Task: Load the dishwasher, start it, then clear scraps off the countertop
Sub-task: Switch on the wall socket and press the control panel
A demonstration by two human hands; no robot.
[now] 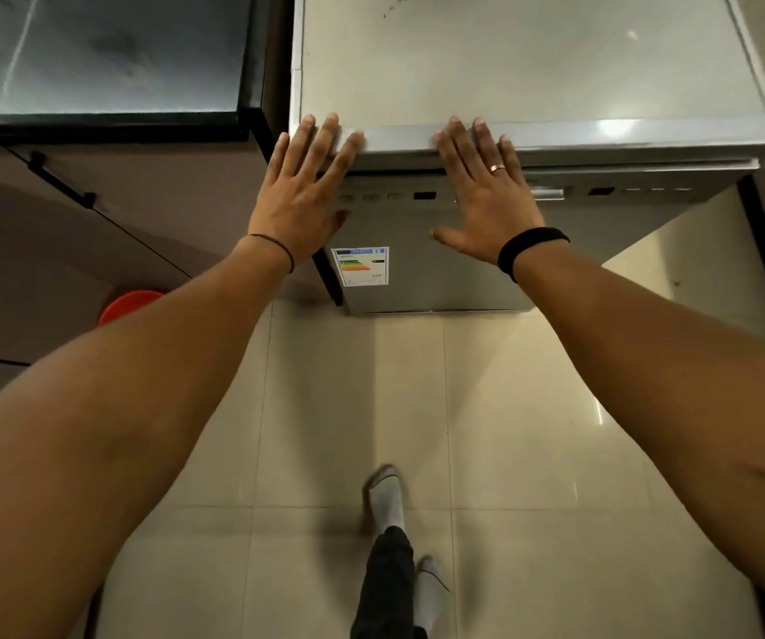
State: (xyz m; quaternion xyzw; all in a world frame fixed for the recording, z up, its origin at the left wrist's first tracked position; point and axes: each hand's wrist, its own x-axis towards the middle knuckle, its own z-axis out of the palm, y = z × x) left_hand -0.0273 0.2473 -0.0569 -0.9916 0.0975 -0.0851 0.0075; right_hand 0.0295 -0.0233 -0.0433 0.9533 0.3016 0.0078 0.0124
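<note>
We rest left hand (300, 196) and right hand (486, 200) flat on the front top edge of the closed dishwasher (445, 279) at 12 o'clock, each grip wide and empty, so we judge loading over and next need a fingertip on its control panel (417, 196).

Glossy cream floor tiles (348, 408) fill the lower part of the view, at the left stand brown cabinet doors (94, 251) with a black bar handle (60, 179) that runs slanted, and low beside them an orange-red round container (129, 303) shows only in part.
</note>
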